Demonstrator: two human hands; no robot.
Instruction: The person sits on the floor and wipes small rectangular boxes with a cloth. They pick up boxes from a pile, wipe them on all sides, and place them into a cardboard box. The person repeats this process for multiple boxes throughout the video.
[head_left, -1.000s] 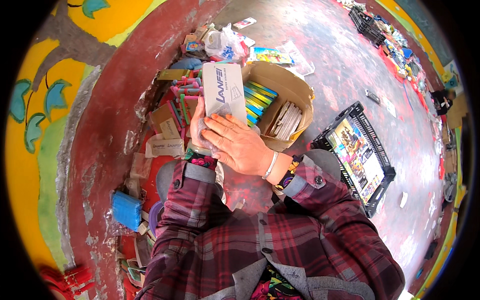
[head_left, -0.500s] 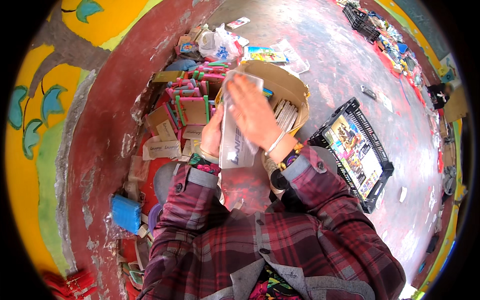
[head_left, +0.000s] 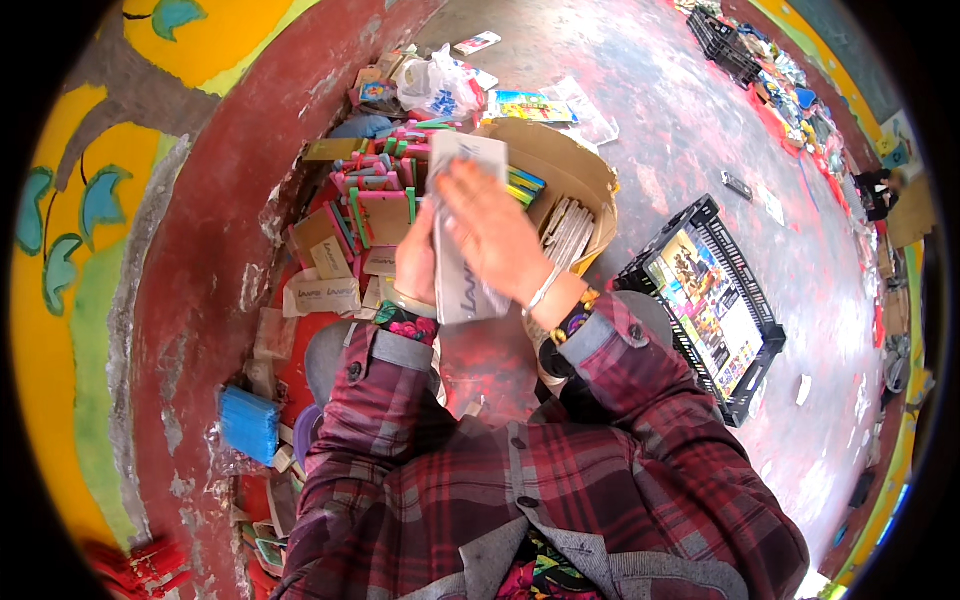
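Floor [head_left: 640,105] scuffed, red-stained, beside dark red wall [head_left: 200,270]. Gripping pale box [head_left: 461,283] with left hand [head_left: 416,262], holding right hand [head_left: 497,232] flat against it.

dark lettering on the pale box [head_left: 474,285], similar lettering on a cardboard piece [head_left: 324,296] at left, blue print on a white plastic bag [head_left: 436,88] farther off

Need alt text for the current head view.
A person's left hand holds a pale printed box at its left side, the right hand laid across its upper face, blurred. Just beyond, to the right, is an open cardboard carton; farther right, a black crate.
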